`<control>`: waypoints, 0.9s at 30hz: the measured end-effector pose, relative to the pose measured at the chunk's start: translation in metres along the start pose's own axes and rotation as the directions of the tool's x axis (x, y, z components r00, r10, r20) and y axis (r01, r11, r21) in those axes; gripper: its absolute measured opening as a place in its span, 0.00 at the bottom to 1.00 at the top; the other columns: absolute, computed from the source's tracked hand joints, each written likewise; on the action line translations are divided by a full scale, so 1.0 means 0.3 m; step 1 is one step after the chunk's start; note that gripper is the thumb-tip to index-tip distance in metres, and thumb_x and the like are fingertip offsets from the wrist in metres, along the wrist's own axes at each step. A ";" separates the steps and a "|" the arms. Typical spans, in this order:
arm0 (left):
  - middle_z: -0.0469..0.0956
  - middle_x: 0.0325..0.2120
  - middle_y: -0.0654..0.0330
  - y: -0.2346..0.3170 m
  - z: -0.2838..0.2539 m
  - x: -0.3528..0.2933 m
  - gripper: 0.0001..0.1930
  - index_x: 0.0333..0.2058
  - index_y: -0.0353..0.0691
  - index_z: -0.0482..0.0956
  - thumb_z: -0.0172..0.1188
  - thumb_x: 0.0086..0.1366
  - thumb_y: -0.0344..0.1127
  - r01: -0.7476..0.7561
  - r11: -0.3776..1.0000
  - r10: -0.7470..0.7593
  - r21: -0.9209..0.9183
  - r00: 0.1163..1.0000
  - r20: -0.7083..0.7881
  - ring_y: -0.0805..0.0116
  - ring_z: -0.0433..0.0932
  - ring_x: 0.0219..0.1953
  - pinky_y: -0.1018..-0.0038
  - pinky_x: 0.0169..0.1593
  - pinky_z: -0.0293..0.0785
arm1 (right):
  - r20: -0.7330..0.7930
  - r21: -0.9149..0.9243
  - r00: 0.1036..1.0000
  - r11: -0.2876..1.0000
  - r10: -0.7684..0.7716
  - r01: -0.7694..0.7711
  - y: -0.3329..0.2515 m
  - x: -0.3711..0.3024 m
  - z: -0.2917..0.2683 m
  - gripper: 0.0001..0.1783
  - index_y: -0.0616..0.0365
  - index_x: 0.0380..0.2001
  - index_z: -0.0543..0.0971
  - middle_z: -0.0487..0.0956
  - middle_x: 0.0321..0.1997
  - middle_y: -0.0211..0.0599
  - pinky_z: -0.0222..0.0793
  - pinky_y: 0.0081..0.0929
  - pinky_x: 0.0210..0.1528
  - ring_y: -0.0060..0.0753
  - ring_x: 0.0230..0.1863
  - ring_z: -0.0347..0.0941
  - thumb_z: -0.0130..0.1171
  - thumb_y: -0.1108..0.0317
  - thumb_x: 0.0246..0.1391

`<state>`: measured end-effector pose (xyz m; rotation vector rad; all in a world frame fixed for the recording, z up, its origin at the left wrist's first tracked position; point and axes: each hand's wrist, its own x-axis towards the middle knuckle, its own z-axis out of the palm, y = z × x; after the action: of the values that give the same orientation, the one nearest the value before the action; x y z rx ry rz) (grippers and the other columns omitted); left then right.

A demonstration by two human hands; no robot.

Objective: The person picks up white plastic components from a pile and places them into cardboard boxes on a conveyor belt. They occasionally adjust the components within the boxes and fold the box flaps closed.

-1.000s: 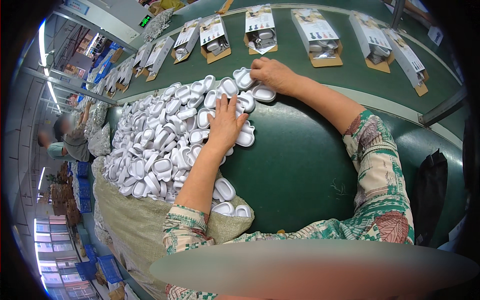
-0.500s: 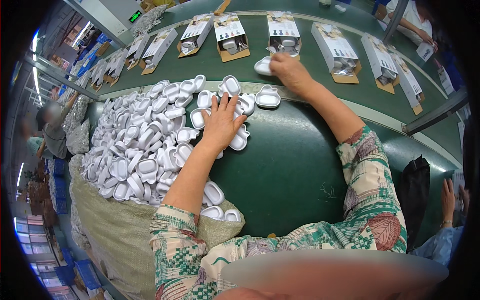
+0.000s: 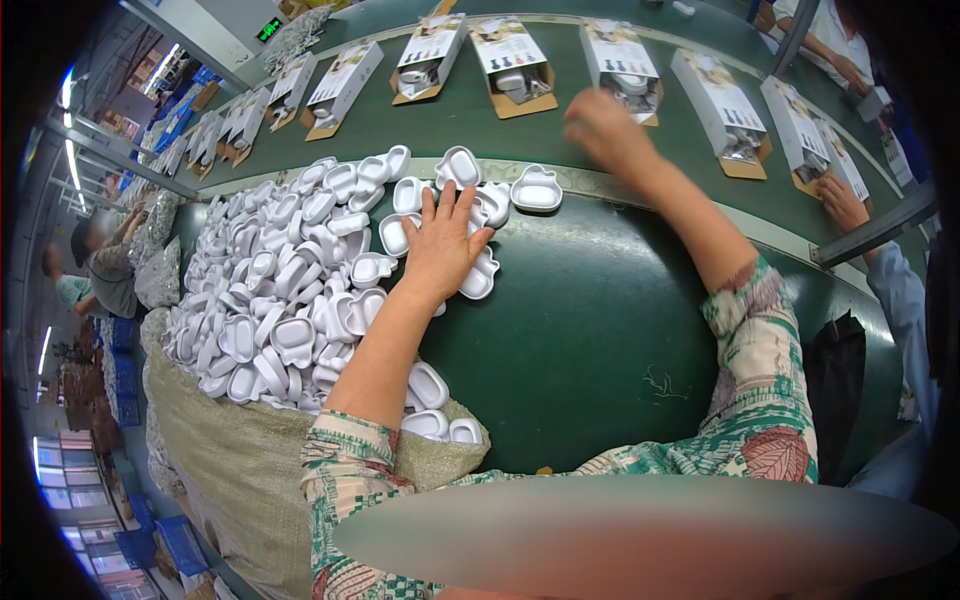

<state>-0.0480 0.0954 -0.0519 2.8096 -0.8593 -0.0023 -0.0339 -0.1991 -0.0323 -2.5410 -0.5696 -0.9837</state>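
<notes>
My left hand [image 3: 442,243] lies with its fingers spread over several small white plastic dishes at the right edge of a large heap of dishes [image 3: 295,250]. One ear-shaped white dish [image 3: 537,190] sits apart, to the right of that hand, by the edge of the belt. My right hand [image 3: 612,132] is raised over the belt, just in front of an open printed box [image 3: 618,45]. Motion smears its fingers, and no dish shows in it. A white piece [image 3: 632,84] shows in the mouth of that box.
The green conveyor belt [image 3: 440,130] carries a row of open white boxes, such as one box [image 3: 715,95] at right. A woven sack [image 3: 230,470] lies under the heap. At right are a black bag [image 3: 835,375] and a co-worker's hand [image 3: 842,203] touching a box.
The boxes have shifted right along the belt. My right hand has moved right, and the white dish it held is no longer seen at it. My left hand has stayed put.
</notes>
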 end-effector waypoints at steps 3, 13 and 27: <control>0.50 0.64 0.52 -0.006 0.006 -0.003 0.32 0.62 0.47 0.54 0.49 0.64 0.52 -0.013 1.000 0.013 0.021 1.000 -0.012 0.42 0.45 0.66 0.34 0.59 0.46 | 0.264 0.097 0.944 0.979 -0.199 0.179 -0.219 -0.078 0.006 0.17 0.56 0.30 0.72 0.73 0.40 0.39 0.65 0.37 0.47 0.42 0.45 0.69 0.67 0.68 0.35; 0.52 0.64 0.54 0.014 -0.004 -0.011 0.33 0.62 0.48 0.55 0.53 0.62 0.49 -0.320 0.947 0.321 -0.026 0.947 0.006 0.49 0.49 0.66 0.45 0.63 0.46 | 0.099 -0.132 0.995 0.991 -0.009 0.022 -0.047 -0.030 0.008 0.07 0.59 0.27 0.70 0.73 0.35 0.41 0.65 0.37 0.42 0.47 0.42 0.68 0.58 0.72 0.43; 0.56 0.61 0.47 -0.106 -0.016 0.053 0.29 0.58 0.41 0.62 0.53 0.62 0.49 0.318 0.947 -0.286 0.042 0.895 -0.343 0.42 0.48 0.65 0.31 0.56 0.44 | 0.102 0.059 0.994 0.998 -0.034 0.028 -0.019 0.023 0.031 0.11 0.58 0.34 0.74 0.73 0.38 0.42 0.68 0.39 0.45 0.46 0.44 0.70 0.59 0.71 0.44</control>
<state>-0.0169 0.1132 -0.0524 2.8796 -0.3482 0.4674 -0.0269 -0.1883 -0.0328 -2.5497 -0.6593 -0.8383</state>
